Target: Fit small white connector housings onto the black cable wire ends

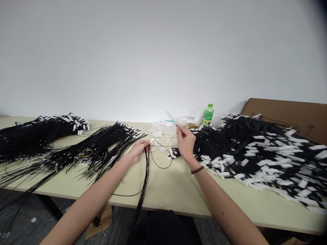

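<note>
Left hand [139,149]: grip narrow, fingers pinched on a bundle of thin black cables [146,172], which hangs toward 6 o'clock and passes over the near edge of the table [176,194]. A white tab [152,140] shows at the fingertips, at 1 o'clock. One thin cable loop [163,168] curves out from this hand toward 4 o'clock.

Right hand [186,140]: raised, at 3 o'clock from the left; thumb and fingers pinch a slim pale strip [170,116] pointing toward 11 o'clock. The strip is blurred; its exact kind cannot be told.

Between the hands, loose white pieces [161,148] lie on the tabletop. Beyond them, at 12 o'clock, sits a clear plastic bag [160,130]; a green-capped bottle [207,115] stands at 1 o'clock from the right hand. A large pile of white-tabbed black cables [270,160] lies at 3 o'clock; a sheet of brown cardboard [288,117] leans behind it. A further cable heap [99,144] occupies 9 o'clock.
</note>
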A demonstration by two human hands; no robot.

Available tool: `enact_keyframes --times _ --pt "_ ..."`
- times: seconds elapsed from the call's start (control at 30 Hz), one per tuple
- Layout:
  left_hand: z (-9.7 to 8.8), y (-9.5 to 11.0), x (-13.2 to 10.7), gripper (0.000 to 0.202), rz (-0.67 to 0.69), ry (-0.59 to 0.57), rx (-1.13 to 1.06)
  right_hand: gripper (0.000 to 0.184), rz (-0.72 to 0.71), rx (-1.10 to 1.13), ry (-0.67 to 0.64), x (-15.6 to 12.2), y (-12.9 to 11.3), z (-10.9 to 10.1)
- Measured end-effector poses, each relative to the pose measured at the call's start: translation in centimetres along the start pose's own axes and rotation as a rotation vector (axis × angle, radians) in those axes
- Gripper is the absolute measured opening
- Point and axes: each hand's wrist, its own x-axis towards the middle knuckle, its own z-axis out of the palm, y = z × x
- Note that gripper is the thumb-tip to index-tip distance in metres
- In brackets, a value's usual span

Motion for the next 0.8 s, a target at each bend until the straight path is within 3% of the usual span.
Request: enact_keyframes --times 0.2,0.33,0.53,0.8 --pt "-0.1 0.4 0.2 0.020 0.025 0.077 -0.088 0.020 -0.137 -0.200 -0.339 -1.8 -1.0 1.0" --pt "-0.1 0.7 0.3 0.017 0.049 0.114 -0.148 0.017 -0.235 -0.302 -0.472 -2.7 -1.6 1.3" --pt "0.0 1.0 0.2 0.017 0.066 0.107 -0.184 0.016 -0.253 -0.384 -0.538 -3.1 -1.9 1.4" --pt "0.0 1.0 0.2 0.016 0.073 0.104 -0.197 0.016 -0.247 -0.411 -0.530 -3.1 -1.8 1.4"
